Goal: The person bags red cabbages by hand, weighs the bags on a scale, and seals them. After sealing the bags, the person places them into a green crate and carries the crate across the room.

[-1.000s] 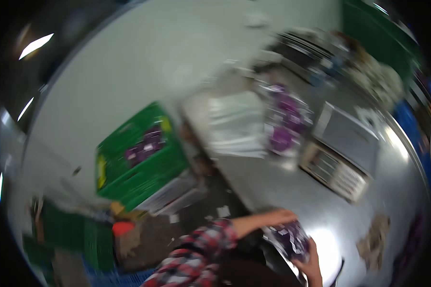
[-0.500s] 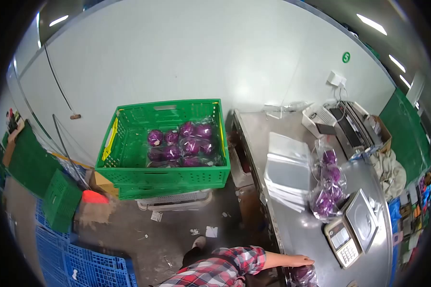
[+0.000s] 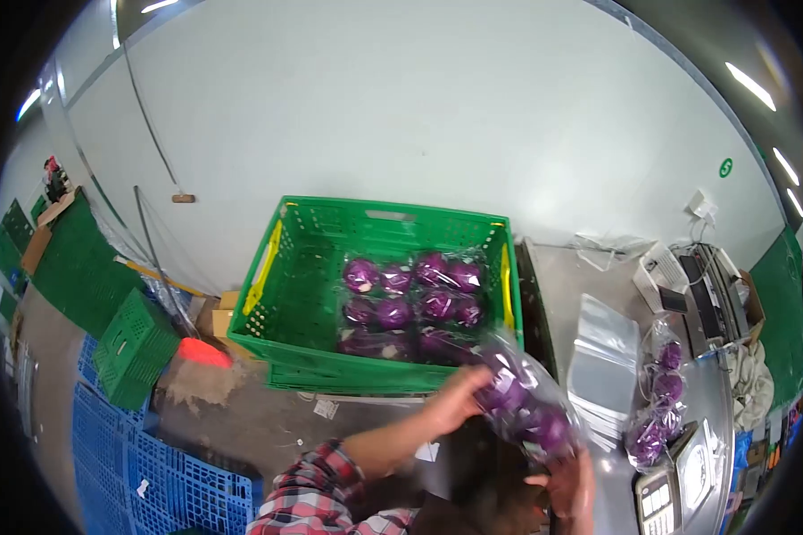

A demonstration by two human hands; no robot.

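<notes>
A clear plastic bag with two red cabbages (image 3: 528,406) hangs slantwise between my hands, in front of the crate's near right corner. My left hand (image 3: 458,401) has its fingers closed on the upper left end of the bag. At the lower right end, my right hand (image 3: 569,486) grips the bag, slightly blurred. Just beyond, a green plastic crate (image 3: 330,352) holds several more bagged red cabbages (image 3: 394,312), lying in rows on its right side.
The steel table (image 3: 562,267) on the right bears a stack of clear bags (image 3: 603,357), more bagged cabbages (image 3: 667,388), a weighing scale (image 3: 658,504) and a white basket (image 3: 660,267). Blue pallets (image 3: 187,481) and green crates (image 3: 132,343) stand at left.
My left hand has left the bag by the table edge's front. Both hands now hold a cabbage bag up near the crate. The view has shifted, moving crate and table rightward.
</notes>
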